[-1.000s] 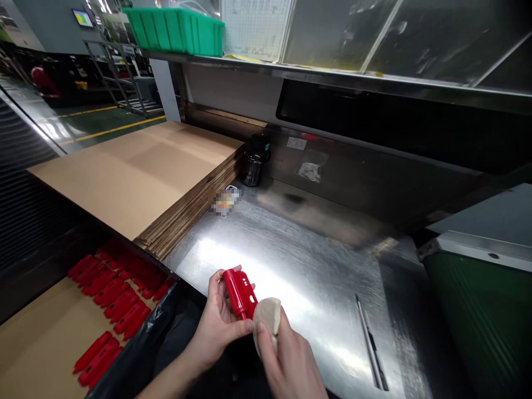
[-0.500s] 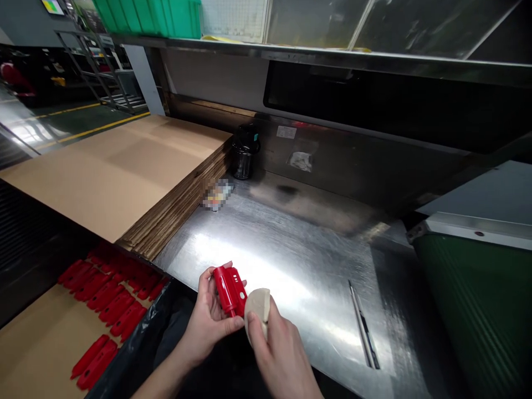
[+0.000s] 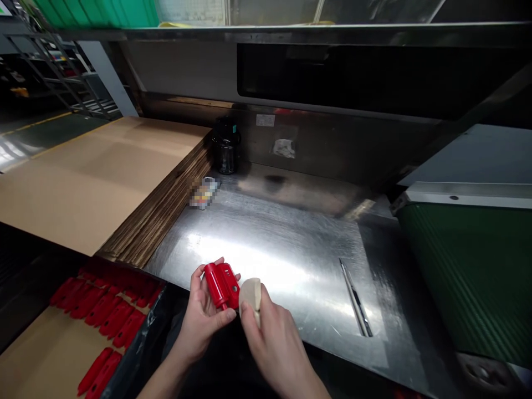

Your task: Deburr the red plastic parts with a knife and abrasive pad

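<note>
My left hand [image 3: 203,318] is closed around a small red plastic part [image 3: 221,284], held upright just above the front edge of the steel bench [image 3: 282,260]. My right hand [image 3: 270,341] pinches a beige pad [image 3: 250,293] and presses it against the right side of the red part. Both hands sit close together at the lower centre of the view.
Several more red parts [image 3: 103,310] lie in rows on cardboard at lower left. A stack of flat cardboard sheets [image 3: 95,177] fills the left. A dark jar [image 3: 225,147] stands at the back, a thin metal tool [image 3: 355,296] lies on the bench, and a green conveyor belt [image 3: 469,266] is at right.
The view has shifted right and down. The red part has been turned slightly in my left hand while the pad stays against it.
</note>
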`<state>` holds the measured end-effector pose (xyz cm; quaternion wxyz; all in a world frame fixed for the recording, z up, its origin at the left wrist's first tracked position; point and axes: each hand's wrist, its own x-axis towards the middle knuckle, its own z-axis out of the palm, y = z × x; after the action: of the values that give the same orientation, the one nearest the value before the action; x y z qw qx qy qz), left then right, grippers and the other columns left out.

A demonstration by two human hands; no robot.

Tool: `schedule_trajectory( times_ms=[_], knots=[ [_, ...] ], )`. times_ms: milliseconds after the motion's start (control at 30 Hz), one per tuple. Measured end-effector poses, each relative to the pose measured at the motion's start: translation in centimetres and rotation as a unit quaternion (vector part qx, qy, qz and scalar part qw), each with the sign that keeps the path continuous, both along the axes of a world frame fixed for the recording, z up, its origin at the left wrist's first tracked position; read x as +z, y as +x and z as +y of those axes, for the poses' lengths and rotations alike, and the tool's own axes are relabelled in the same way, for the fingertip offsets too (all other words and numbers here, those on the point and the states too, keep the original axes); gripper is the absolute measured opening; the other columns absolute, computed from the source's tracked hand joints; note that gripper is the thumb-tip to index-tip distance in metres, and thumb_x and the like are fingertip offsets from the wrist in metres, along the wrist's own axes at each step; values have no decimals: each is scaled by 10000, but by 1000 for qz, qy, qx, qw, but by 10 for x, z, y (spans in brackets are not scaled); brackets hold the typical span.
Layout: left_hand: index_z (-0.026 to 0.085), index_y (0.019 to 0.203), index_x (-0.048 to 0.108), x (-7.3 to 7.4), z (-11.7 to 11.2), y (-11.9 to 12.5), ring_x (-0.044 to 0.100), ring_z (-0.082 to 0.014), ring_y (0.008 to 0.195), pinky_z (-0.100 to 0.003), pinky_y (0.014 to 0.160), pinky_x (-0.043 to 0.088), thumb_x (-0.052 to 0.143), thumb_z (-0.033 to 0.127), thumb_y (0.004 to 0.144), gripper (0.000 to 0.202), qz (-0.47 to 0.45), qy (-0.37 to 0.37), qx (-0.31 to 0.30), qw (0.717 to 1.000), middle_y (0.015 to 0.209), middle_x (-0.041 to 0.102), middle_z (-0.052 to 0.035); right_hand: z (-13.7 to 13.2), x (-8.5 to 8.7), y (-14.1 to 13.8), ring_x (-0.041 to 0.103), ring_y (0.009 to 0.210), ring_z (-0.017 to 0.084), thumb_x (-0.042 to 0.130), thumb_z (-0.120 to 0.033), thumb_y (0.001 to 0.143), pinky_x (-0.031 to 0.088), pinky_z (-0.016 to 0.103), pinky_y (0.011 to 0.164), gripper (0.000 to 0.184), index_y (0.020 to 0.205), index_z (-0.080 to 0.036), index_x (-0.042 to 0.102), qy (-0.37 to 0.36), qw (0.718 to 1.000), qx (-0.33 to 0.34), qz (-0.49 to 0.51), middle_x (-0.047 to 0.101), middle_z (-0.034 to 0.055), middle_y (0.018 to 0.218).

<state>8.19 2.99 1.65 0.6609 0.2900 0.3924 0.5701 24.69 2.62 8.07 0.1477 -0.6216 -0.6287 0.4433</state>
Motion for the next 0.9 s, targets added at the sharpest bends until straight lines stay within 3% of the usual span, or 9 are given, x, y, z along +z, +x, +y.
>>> schedule_trajectory(
  times_ms=[67, 200, 300, 400, 567, 700, 800, 900],
  knots=[
    [366, 1435, 367, 1, 1, 0, 583, -419, 1405, -539, 1159, 528, 1002, 257, 696, 981, 6, -3, 2, 1000, 1740, 256, -153, 0, 2, 0, 653, 681, 257, 301, -418, 1003, 366, 340, 649, 349, 1146, -212, 544, 1, 1000, 19, 17, 728, 69, 835],
    [374, 1427, 388, 2, 0, 0, 585, -424, 1403, -556, 1146, 535, 1003, 266, 689, 966, 17, 3, 7, 1000, 1731, 284, -145, -2, 4, 0, 633, 647, 255, 265, -395, 1010, 354, 340, 628, 368, 1148, -195, 542, 18, 1000, -12, -3, 703, 62, 783],
    [394, 1436, 394, 3, -1, -1, 576, -436, 1411, -589, 1157, 517, 994, 252, 700, 960, 22, -1, -2, 1000, 1734, 298, -130, -3, 5, -1, 633, 646, 228, 299, -399, 1014, 380, 326, 631, 344, 1157, -211, 548, 15, 999, 11, 48, 717, 48, 825],
    [396, 1436, 404, 6, -1, -1, 568, -446, 1417, -607, 1161, 510, 995, 259, 696, 957, 19, -1, -2, 1000, 1739, 297, -129, -3, 6, -1, 613, 612, 232, 262, -397, 1011, 361, 335, 612, 367, 1129, -198, 546, 19, 1000, -8, 9, 694, 51, 776],
    [374, 1441, 411, 9, -1, 0, 576, -443, 1409, -552, 1138, 547, 1010, 279, 681, 972, 17, 0, -2, 1000, 1757, 255, -138, -5, 9, -1, 649, 649, 224, 294, -398, 1011, 390, 326, 624, 348, 1156, -204, 544, 19, 998, 14, 66, 718, 49, 834],
    [375, 1439, 406, 12, -2, 1, 590, -441, 1395, -542, 1133, 552, 1018, 293, 672, 985, 16, -6, 7, 1000, 1754, 255, -141, -8, 5, -1, 640, 610, 241, 234, -411, 1015, 374, 344, 603, 392, 1136, -194, 538, 35, 999, -20, 24, 699, 51, 777],
    [373, 1447, 399, 14, -3, 3, 586, -452, 1395, -540, 1125, 558, 1032, 325, 646, 1022, 29, -12, 10, 999, 1736, 297, -153, -10, 0, -2, 678, 626, 244, 271, -391, 1007, 377, 342, 595, 354, 1127, -196, 541, 60, 997, 8, 39, 726, 56, 799],
    [378, 1436, 401, 15, -3, 3, 593, -448, 1389, -537, 1120, 564, 1032, 313, 639, 1019, 40, -11, 17, 999, 1737, 295, -150, -12, -3, -5, 697, 631, 245, 273, -374, 1016, 379, 339, 590, 344, 1093, -195, 556, 88, 996, -11, 27, 737, 63, 780]
  ],
)
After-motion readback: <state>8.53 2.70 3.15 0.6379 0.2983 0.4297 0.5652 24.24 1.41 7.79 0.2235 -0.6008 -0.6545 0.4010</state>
